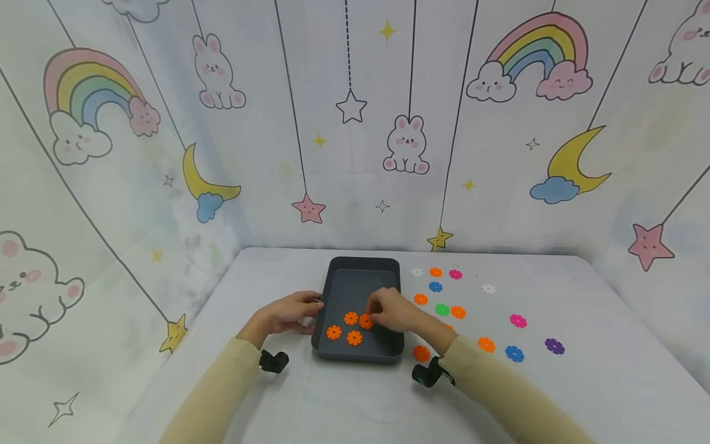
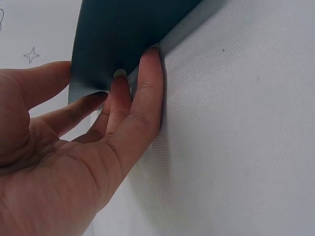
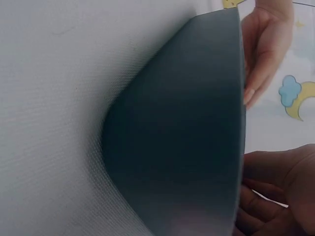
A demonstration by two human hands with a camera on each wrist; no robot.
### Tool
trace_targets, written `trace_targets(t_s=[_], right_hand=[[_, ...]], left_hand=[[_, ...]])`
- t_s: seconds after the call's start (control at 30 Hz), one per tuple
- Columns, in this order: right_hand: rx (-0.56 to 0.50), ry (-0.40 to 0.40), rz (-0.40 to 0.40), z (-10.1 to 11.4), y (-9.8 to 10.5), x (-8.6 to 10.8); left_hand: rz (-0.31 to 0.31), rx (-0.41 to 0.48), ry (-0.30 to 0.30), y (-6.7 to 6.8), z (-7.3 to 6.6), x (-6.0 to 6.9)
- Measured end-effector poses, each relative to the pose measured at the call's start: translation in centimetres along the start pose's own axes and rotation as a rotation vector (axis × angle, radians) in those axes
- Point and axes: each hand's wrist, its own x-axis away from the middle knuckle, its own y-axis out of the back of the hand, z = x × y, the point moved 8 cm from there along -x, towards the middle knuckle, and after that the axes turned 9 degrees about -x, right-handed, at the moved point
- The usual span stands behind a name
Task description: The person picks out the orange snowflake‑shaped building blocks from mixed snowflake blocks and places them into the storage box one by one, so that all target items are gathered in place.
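Observation:
A dark grey rectangular tray (image 1: 360, 290) stands on the table, with several orange notched plastic discs (image 1: 354, 337) lying flat at its near end. My left hand (image 1: 291, 310) holds the tray at its left side. In the left wrist view the thumb is at the rim and the other fingers (image 2: 150, 78) lie against the outer wall. Over the tray, my right hand (image 1: 391, 310) has its fingertips on another orange disc (image 1: 365, 321), pinching its edge. In the right wrist view the tray wall (image 3: 182, 123) hides the discs and part of that hand.
Right of the tray, loose discs lie scattered on the white tablecloth (image 1: 499, 394), among them a blue one (image 1: 514, 353), a purple one (image 1: 554, 346), a green one (image 1: 442, 309) and a pink one (image 1: 518, 320). A patterned curtain (image 1: 355, 160) hangs behind the table.

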Motion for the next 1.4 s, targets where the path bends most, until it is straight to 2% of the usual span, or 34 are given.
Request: trace_targets(t_s=[0.47, 0.6, 0.83, 1.0, 1.17, 1.4], right_hand=[[0.104, -0.119, 0.028, -0.5, -0.9, -0.6], [0.106, -0.117, 0.010, 0.0, -0.3, -0.3], [0.053, -0.029, -0.007, 0.7, 1.9, 0.9], [-0.005, -0.019, -0.015, 0.7, 3.9, 3.1], [-0.020, 0.001, -0.056, -0.7, 6.4, 5.1], [0.038, -0.013, -0.125, -3.9, 9.9, 7.9]], left_hand=[[0.000, -0.008, 0.000, 0.1, -0.1, -0.1], [-0.002, -0.006, -0.001, 0.2, 0.0, -0.2], [0.004, 0.001, -0.007, 0.3, 0.1, -0.2], [-0.003, 0.003, -0.002, 0.3, 0.2, -0.2], [-0.007, -0.007, -0.010, 0.2, 0.0, -0.1], [-0.011, -0.015, -0.004, 0.0, 0.1, 0.0]])
